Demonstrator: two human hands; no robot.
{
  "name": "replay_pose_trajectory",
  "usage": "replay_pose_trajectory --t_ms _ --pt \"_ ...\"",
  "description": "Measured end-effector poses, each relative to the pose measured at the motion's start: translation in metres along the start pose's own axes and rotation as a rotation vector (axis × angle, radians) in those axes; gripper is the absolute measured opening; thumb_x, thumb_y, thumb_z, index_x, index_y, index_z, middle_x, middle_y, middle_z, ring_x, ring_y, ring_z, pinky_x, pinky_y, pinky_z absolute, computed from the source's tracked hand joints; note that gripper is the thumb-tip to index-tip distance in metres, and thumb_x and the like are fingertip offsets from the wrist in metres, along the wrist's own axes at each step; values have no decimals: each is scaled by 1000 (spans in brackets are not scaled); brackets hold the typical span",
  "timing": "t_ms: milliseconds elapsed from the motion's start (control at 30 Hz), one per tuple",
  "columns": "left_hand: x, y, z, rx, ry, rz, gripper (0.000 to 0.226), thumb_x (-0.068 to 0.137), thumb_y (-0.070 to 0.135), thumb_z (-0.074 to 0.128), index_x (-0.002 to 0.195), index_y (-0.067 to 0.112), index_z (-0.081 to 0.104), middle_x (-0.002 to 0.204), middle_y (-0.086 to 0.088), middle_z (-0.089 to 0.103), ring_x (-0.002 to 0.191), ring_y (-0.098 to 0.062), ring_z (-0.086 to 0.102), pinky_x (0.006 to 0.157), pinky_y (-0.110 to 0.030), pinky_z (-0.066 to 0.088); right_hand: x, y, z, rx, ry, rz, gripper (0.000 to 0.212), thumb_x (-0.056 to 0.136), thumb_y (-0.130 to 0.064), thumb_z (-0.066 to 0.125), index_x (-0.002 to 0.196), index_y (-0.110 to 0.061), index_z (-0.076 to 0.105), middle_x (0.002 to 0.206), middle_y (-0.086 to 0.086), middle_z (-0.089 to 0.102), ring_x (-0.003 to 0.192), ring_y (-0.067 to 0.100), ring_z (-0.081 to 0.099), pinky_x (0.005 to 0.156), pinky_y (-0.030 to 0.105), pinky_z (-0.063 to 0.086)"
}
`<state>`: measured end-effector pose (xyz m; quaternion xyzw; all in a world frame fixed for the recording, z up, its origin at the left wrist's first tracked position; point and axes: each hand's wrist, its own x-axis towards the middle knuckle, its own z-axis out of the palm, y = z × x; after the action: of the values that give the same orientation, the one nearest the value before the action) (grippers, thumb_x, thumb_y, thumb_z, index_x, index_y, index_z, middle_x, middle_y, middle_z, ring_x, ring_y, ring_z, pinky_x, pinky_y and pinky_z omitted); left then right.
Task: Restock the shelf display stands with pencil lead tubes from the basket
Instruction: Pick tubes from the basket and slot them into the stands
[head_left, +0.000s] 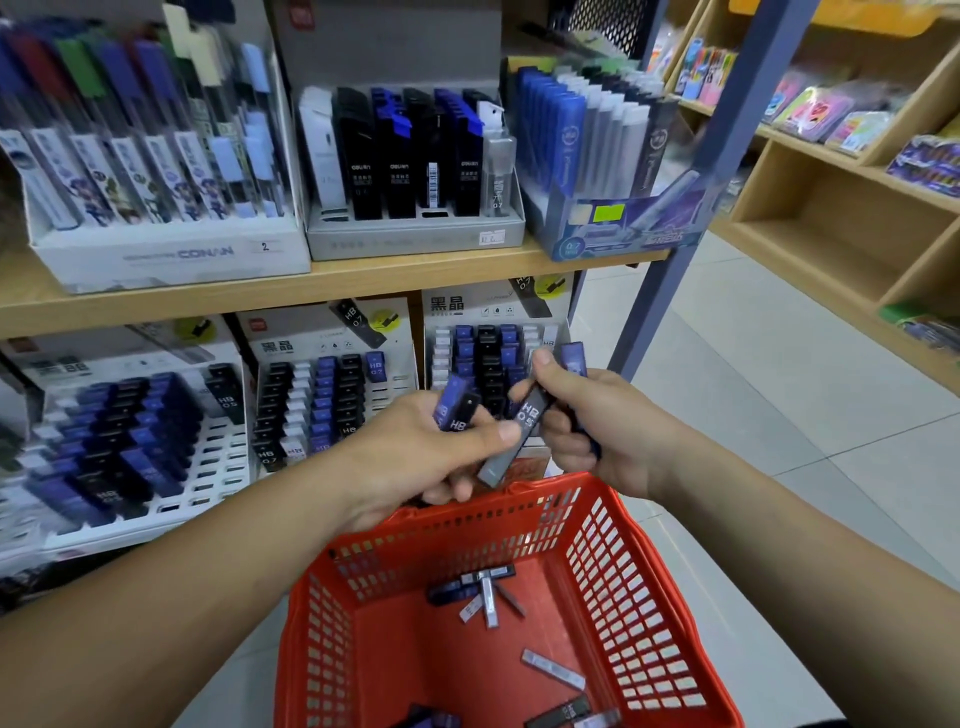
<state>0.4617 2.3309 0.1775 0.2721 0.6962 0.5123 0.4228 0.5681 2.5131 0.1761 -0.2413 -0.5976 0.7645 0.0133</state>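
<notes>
Lead tube between both hands' fingers

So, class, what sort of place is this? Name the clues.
Most likely a stationery shop: tiered display stands of pencil lead tubes on a wooden shelf, one bearing a price sticker, and a red basket of loose stock.

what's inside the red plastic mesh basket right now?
Loose pencil lead tubes: a crossed pile near the far wall, one pale tube alone, a few dark ones at the frame's bottom edge. The red plastic basket is cut off there.
</notes>
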Motion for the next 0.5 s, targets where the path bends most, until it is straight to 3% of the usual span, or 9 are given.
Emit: replay_pose_trajectory --t_ms 100,167,233,300,400,500 --pt "-1 1 9 -62 -66 25 17 87 26 84 102 23 77 80 -10 71 68 -20 56 48 -25 30 -2 -1 11 -6 -83 45 40 97 -54 59 84 -18 74 60 1 37 47 10 21 51 29 9" --pt "0 1 11 -35 -28 23 7 90 22 81 96 23 78 77 -6 68 67 -18 54 49 -26 30 0 -2 12 39 -89 76 59 93 -70 52 104 -15 71 63 0 36 50 11 17 52 29 9" --pt "3 1 8 -15 35 -6 7 95 20 74 94 16 69 76 -6 64 63 -17 54 49 -27 32 3 -6 5 137 -75 128 74 94 -78 37 110 -11 64 67 2 38 56 16 12 55 31 7" --pt "6 1 1 -82 91 -54 8 97 16 66 93 13 60 73 -6 61 61 -20 57 51 -29 34 4 -8 -3 192 -89 148 55 99 -56 34 108 -9 61 70 4 41 57 17 18 57 33 9" --pt "10 0 -9 -227 148 -77 12 98 17 63 94 12 53 66 -5 54 54 -20 50 55 -32 39 0 -3 -6 69 -133 110 25 100 -24 44 107 -7 61 77 6 48 61 17 37 58 33 23" --pt "9 -1 -9 -303 144 -34 26 100 33 67 104 9 59 62 -1 44 50 -17 37 54 -33 42 -3 4 -6 -123 -94 -24 17 102 -7 57 117 -2 65 84 14 60 66 19 51 60 30 36"
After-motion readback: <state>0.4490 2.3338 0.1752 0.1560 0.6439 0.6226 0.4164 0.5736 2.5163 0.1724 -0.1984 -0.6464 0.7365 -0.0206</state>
